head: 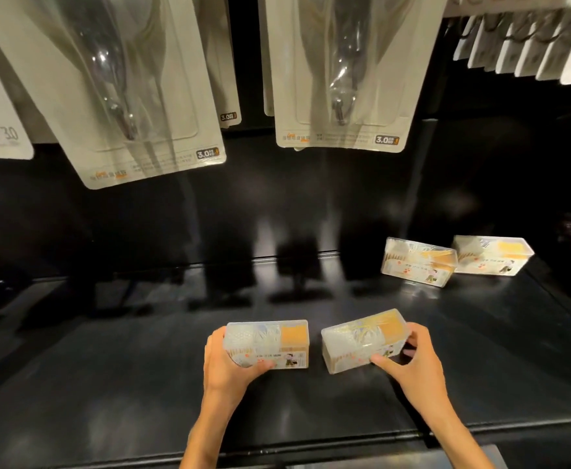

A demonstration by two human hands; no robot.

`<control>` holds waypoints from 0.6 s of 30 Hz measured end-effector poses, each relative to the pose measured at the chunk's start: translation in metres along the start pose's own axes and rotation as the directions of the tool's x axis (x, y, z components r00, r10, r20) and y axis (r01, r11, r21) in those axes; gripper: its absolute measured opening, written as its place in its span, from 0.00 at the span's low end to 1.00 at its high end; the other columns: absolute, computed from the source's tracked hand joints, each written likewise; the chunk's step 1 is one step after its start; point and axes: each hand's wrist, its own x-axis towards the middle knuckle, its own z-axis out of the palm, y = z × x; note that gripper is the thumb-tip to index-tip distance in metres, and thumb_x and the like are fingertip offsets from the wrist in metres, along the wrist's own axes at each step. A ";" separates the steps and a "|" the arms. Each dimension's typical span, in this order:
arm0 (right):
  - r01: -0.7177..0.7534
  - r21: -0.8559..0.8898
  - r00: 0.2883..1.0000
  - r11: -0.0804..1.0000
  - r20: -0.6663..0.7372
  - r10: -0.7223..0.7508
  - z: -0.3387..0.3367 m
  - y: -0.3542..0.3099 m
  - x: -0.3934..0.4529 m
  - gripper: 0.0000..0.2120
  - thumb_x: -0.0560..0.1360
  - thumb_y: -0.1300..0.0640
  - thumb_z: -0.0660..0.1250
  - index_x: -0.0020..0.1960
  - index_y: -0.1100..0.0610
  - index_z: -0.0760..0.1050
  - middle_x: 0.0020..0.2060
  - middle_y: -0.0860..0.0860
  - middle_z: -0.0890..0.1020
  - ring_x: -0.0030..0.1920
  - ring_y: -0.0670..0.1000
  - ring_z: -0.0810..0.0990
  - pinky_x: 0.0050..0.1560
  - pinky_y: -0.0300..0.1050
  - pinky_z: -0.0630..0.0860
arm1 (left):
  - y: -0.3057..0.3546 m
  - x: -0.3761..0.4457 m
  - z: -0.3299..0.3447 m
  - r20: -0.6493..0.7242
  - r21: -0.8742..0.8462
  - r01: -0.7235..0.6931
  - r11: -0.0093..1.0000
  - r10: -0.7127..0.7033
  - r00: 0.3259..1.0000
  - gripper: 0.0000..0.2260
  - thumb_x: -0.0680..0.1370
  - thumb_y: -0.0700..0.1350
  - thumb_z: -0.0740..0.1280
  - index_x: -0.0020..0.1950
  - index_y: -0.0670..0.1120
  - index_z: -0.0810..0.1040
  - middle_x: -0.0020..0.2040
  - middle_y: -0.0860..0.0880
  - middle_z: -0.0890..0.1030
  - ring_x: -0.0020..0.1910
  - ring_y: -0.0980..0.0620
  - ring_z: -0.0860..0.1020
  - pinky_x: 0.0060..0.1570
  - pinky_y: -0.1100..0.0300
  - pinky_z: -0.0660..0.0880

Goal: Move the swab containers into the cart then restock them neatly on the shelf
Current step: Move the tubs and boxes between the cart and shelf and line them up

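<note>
A swab container (pixel 267 344) is gripped by the left hand (pixel 224 362) and another (pixel 364 339) by the right hand (pixel 412 362), fingers curled around each, over the dark shelf (pixel 142 367). 2 more containers (pixel 418 261) (pixel 492 254) are seen beyond the right grip, touching.

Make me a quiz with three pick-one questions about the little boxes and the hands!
1. Where do the two far clear plastic swab boxes sit?
A. back right of the shelf
B. front left
C. on hooks

2. How many clear swab boxes show in all?
A. two
B. four
C. six

3. What is the left hand doing?
A. hanging empty
B. gripping a box
C. pointing

Answers:
1 A: far boxes rest back right on the glossy black shelf.
2 B: two far, two held.
3 B: left hand and right hand each grip one.
</note>
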 end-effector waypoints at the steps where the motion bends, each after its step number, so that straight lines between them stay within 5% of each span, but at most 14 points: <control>1: 0.006 0.000 1.000 1.000 0.002 -0.006 0.000 0.002 -0.001 0.30 0.62 0.63 0.81 0.51 0.41 0.66 0.47 0.39 0.78 0.48 0.27 0.74 0.43 0.21 0.69 | -0.003 -0.001 0.000 0.001 0.007 0.000 1.000 0.000 1.000 0.34 0.55 0.42 0.84 0.56 0.50 0.73 0.53 0.52 0.73 0.55 0.52 0.74 0.53 0.56 0.75; 7: 0.042 0.059 0.988 0.997 0.146 -0.050 -0.005 0.007 0.005 0.45 0.58 0.59 0.83 0.68 0.48 0.64 0.60 0.38 0.73 0.59 0.35 0.73 0.52 0.25 0.70 | -0.016 -0.002 -0.006 0.068 -0.133 0.047 0.990 -0.038 0.997 0.37 0.58 0.37 0.82 0.63 0.49 0.72 0.57 0.54 0.76 0.55 0.57 0.76 0.43 0.78 0.71; 18: 0.009 0.118 0.987 0.993 0.158 -0.028 0.002 0.010 0.008 0.32 0.60 0.65 0.81 0.57 0.48 0.70 0.50 0.46 0.82 0.50 0.42 0.82 0.46 0.37 0.79 | -0.023 -0.007 0.002 0.111 -0.178 0.104 0.979 -0.085 0.990 0.29 0.58 0.37 0.82 0.52 0.55 0.74 0.48 0.55 0.82 0.48 0.59 0.81 0.45 0.62 0.78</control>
